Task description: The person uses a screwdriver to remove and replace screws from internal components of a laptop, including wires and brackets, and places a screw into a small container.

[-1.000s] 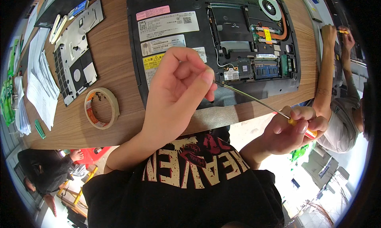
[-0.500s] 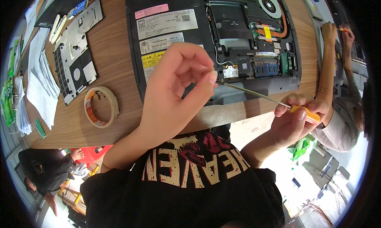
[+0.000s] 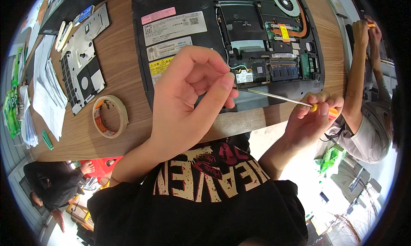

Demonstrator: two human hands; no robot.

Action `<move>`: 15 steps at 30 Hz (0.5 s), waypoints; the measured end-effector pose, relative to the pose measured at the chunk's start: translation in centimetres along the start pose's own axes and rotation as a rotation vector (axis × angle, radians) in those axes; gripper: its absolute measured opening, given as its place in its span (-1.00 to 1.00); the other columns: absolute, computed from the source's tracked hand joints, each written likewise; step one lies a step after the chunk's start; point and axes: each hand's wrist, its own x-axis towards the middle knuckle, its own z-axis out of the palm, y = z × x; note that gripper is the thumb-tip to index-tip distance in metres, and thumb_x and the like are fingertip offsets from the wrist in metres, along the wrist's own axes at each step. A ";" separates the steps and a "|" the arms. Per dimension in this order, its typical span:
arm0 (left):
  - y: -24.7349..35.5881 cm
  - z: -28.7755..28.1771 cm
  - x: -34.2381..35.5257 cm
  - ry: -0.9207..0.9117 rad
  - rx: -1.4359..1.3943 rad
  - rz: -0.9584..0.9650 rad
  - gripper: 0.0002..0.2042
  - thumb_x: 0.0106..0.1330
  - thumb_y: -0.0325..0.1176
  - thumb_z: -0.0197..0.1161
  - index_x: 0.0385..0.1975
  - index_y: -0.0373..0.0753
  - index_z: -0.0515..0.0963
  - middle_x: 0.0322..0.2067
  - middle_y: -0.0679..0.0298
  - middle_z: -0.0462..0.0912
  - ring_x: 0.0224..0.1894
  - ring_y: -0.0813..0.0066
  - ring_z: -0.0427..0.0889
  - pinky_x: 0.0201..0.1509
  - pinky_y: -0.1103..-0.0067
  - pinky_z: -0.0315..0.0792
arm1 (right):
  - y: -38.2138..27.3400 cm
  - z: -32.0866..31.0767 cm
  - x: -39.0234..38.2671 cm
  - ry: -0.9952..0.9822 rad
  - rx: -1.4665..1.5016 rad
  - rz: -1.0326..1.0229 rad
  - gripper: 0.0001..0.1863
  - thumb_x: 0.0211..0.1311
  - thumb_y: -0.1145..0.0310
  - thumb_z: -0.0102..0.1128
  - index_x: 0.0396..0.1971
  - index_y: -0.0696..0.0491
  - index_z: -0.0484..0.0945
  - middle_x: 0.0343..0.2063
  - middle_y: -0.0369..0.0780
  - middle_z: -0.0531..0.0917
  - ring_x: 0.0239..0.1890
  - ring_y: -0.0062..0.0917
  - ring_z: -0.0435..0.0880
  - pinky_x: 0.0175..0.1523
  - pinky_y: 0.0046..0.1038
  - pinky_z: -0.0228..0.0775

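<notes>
So my right hand (image 3: 310, 122) was wrapped around a screwdriver (image 3: 280, 98), and my left hand (image 3: 190, 96) was narrowed to a pinch right by its tip; can't tell if anything was in it. Worst case imo: the tip skids off and scratches the bare boards. The laptop (image 3: 237, 30) lay belly-up by the counter's (image 3: 122, 75) near edge, black, stickered, copper pipe (image 3: 302, 28) and fan (image 3: 285, 5) exposed.

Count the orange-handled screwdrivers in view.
1 certain: the metal-shafted orange screwdriver in the right hand. Far right, the small orange object at a co-worker's hand may be another; others may be hidden.
</notes>
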 end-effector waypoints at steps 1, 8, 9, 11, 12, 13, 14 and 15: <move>0.1 0.1 0.0 0.000 0.002 -0.009 -0.86 0.31 -0.54 0.08 -0.18 -0.31 0.33 -0.39 0.22 0.55 -0.43 0.58 0.57 -0.38 0.67 0.47 | 0.0 -0.1 0.0 -0.003 0.017 0.005 -0.80 0.23 0.57 0.01 -0.22 0.09 0.22 -0.44 0.01 0.56 -0.60 -0.40 0.59 -0.64 -0.52 0.50; 0.0 0.2 0.0 -0.019 0.012 0.033 -0.87 0.33 -0.52 0.06 -0.18 -0.33 0.32 -0.36 0.20 0.53 -0.37 0.58 0.51 -0.28 0.65 0.42 | 0.0 0.1 0.0 0.071 0.093 0.026 -0.81 0.23 0.56 0.02 -0.23 0.09 0.23 -0.43 -0.08 0.53 -0.50 -0.41 0.63 -0.63 -0.53 0.52; 0.3 0.0 0.0 -0.021 0.013 0.034 -0.87 0.33 -0.52 0.06 -0.18 -0.33 0.32 -0.36 0.20 0.53 -0.37 0.58 0.51 -0.28 0.65 0.42 | 0.0 0.0 0.0 0.072 0.093 0.024 -0.81 0.23 0.56 0.02 -0.23 0.09 0.23 -0.43 -0.08 0.53 -0.50 -0.41 0.63 -0.63 -0.53 0.52; 1.4 -0.5 -0.4 0.010 0.145 0.023 -0.85 0.32 -0.55 0.04 -0.15 -0.33 0.32 -0.36 0.21 0.52 -0.35 0.57 0.48 -0.21 0.63 0.38 | 0.1 -0.3 0.1 0.096 0.115 0.031 -0.81 0.22 0.56 0.04 -0.24 0.09 0.24 -0.44 -0.13 0.50 -0.42 -0.42 0.63 -0.62 -0.54 0.53; 1.9 -0.9 -0.7 0.027 0.164 0.015 -0.85 0.33 -0.55 0.03 -0.14 -0.34 0.35 -0.35 0.22 0.52 -0.30 0.56 0.48 -0.18 0.63 0.35 | 0.1 -0.5 0.2 0.095 0.117 0.029 -0.81 0.22 0.56 0.04 -0.24 0.09 0.24 -0.44 -0.13 0.50 -0.42 -0.42 0.63 -0.62 -0.54 0.53; 2.1 -1.6 -0.6 0.026 0.166 0.018 -0.85 0.33 -0.55 0.03 -0.14 -0.34 0.35 -0.35 0.22 0.52 -0.30 0.56 0.48 -0.18 0.63 0.35 | 0.1 -0.8 0.4 0.103 0.127 0.027 -0.81 0.22 0.56 0.03 -0.25 0.08 0.24 -0.44 -0.14 0.48 -0.40 -0.42 0.62 -0.60 -0.56 0.54; 2.3 -2.5 -0.2 -0.028 0.366 0.065 -0.87 0.33 -0.53 0.03 -0.16 -0.35 0.38 -0.34 0.22 0.52 -0.28 0.56 0.48 -0.16 0.63 0.36 | 0.1 -0.9 0.5 0.111 0.137 0.024 -0.82 0.23 0.56 0.03 -0.25 0.08 0.24 -0.44 -0.16 0.47 -0.39 -0.43 0.62 -0.58 -0.57 0.55; 2.4 -3.5 0.3 -0.086 0.561 0.110 -0.87 0.33 -0.52 0.04 -0.17 -0.35 0.41 -0.34 0.22 0.52 -0.26 0.57 0.48 -0.14 0.64 0.36 | 0.1 -0.9 0.7 0.112 0.133 0.020 -0.82 0.23 0.56 0.03 -0.25 0.08 0.24 -0.44 -0.16 0.47 -0.39 -0.43 0.62 -0.58 -0.57 0.55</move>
